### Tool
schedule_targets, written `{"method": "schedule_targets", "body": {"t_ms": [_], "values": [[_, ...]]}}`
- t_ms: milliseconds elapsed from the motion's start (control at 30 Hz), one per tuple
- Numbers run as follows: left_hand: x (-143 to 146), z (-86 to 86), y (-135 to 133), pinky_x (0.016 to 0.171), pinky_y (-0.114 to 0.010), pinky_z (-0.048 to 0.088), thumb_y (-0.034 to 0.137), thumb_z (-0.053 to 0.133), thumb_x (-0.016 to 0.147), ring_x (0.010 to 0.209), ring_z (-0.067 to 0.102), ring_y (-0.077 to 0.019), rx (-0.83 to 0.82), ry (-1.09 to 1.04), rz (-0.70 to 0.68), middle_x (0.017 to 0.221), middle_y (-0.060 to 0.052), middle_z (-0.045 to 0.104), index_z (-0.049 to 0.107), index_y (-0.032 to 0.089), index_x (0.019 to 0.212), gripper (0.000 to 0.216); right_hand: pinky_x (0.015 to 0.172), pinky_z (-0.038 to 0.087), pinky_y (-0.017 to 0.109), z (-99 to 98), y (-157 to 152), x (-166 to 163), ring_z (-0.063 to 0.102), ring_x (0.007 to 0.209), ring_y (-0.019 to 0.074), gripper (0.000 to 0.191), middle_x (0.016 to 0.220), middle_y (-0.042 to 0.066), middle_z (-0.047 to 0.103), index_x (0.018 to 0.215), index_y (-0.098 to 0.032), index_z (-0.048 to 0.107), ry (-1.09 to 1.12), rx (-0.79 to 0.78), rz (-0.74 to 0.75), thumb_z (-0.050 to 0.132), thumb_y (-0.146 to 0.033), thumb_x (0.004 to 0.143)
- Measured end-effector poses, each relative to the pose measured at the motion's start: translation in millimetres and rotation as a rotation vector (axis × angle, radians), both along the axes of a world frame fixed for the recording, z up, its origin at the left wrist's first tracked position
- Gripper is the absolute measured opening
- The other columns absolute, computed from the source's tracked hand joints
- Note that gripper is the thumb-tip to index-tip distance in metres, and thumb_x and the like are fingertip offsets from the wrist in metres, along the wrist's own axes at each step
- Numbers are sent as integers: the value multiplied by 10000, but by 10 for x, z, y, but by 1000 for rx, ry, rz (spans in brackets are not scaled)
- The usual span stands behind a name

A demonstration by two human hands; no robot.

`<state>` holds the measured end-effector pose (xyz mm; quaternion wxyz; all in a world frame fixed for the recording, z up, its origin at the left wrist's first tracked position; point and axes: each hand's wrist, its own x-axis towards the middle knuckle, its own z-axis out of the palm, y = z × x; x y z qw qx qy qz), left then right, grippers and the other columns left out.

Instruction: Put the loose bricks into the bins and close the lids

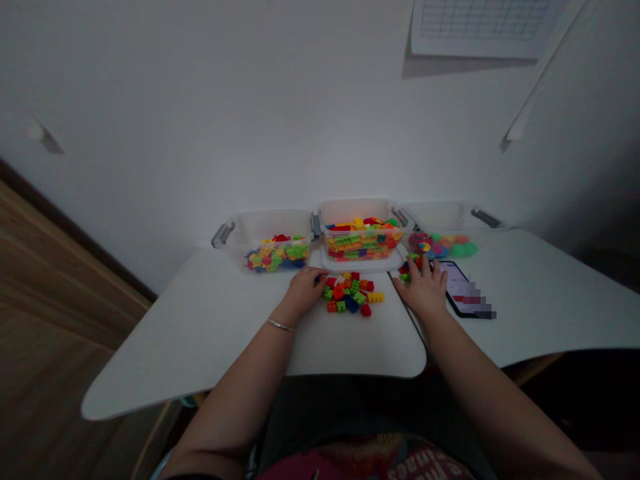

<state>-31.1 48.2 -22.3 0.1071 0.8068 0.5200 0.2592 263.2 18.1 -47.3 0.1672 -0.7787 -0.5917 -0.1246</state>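
A loose pile of small toy building bricks (pixel 354 298) in red, green, yellow, orange and blue lies on the white table (pixel 240 333). At the pile's left edge is my left hand (pixel 304 290), its fingers curled in; a small dark bit shows by the fingertips, too unclear to name. My right hand (pixel 425 287) reaches flat with fingers spread, beside and partly over a second small group of bricks (pixel 404 269). Part of that group is hidden under the fingers. A phone (pixel 457 287) with a lit screen lies just right of my right hand.
Three clear plastic boxes stand along the wall: a left box (pixel 270 223) with bricks, a fuller middle box (pixel 360 233) on a white lid, and a right box (pixel 440 217) with round colourful pieces. A seam (pixel 415 323) runs between table sections.
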Motion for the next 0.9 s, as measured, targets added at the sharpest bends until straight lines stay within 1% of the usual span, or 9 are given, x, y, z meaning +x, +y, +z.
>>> {"method": "schedule_targets", "body": {"t_ms": [100, 200, 267, 333, 400, 500, 600, 667, 900], "values": [[1, 8, -6, 993, -363, 473, 218, 529, 871, 1058, 626, -215, -5, -3, 4, 1110, -99, 700, 682, 167, 1080, 264, 1060, 307, 519, 8, 21, -13, 309, 1363, 376, 647, 1536, 177, 304, 1406, -138, 445, 7, -37, 22, 444, -509, 876], [7, 14, -9, 984, -361, 479, 217, 529, 869, 1042, 632, -212, -1, -4, 7, 1098, -98, 702, 685, 169, 1071, 259, 946, 419, 467, 40, 1, -21, 460, 1230, 367, 549, 1485, 190, 376, 1266, -118, 570, 20, -30, 31, 446, -485, 877], [11, 17, -9, 983, -358, 479, 219, 529, 871, 1038, 633, -211, 5, -4, 4, 1095, -98, 703, 685, 169, 1070, 258, 893, 447, 443, 60, -26, -22, 523, 1135, 352, 481, 1413, 201, 448, 1161, -109, 621, 15, -5, 42, 469, -460, 869], [13, 24, -11, 984, -357, 477, 217, 530, 871, 1040, 634, -212, 2, -3, 5, 1091, -101, 704, 686, 163, 1071, 260, 876, 454, 417, 75, -51, -26, 546, 1083, 334, 434, 1337, 215, 497, 1097, -97, 634, 14, 38, 59, 508, -432, 850], [12, 34, -16, 987, -357, 476, 215, 530, 871, 1044, 634, -216, -7, -2, 7, 1090, -107, 704, 686, 153, 1072, 262, 873, 455, 403, 85, -68, -40, 547, 1073, 327, 448, 1313, 229, 499, 1105, -84, 621, 19, 87, 65, 541, -430, 832], [9, 45, -24, 987, -358, 476, 213, 534, 870, 1045, 634, -218, -15, -4, 9, 1089, -110, 705, 688, 147, 1068, 260, 849, 457, 425, 90, -71, -69, 536, 1086, 346, 568, 1385, 240, 434, 1259, -100, 545, 7, 115, 42, 546, -473, 830], [5, 40, -24, 985, -361, 477, 219, 535, 871, 1043, 635, -216, -8, -3, 6, 1088, -101, 708, 689, 161, 1062, 252, 825, 455, 446, 89, -46, -85, 530, 1093, 360, 583, 1398, 216, 444, 1342, -167, 494, -2, 54, 30, 508, -491, 857], [4, 33, -21, 983, -362, 479, 222, 533, 873, 1039, 635, -213, -1, -1, 2, 1089, -96, 709, 690, 169, 1061, 250, 818, 455, 436, 88, -20, -83, 527, 1097, 353, 547, 1365, 199, 482, 1320, -181, 512, 12, 24, 34, 481, -498, 875], [9, 22, -15, 980, -363, 478, 213, 533, 869, 1042, 635, -220, -3, 16, 4, 1085, -104, 711, 693, 160, 1061, 255, 798, 452, 378, 132, 39, -104, 528, 1063, 311, 482, 1171, 188, 555, 1157, -145, 569, 57, 15, 41, 477, -527, 878]]}}
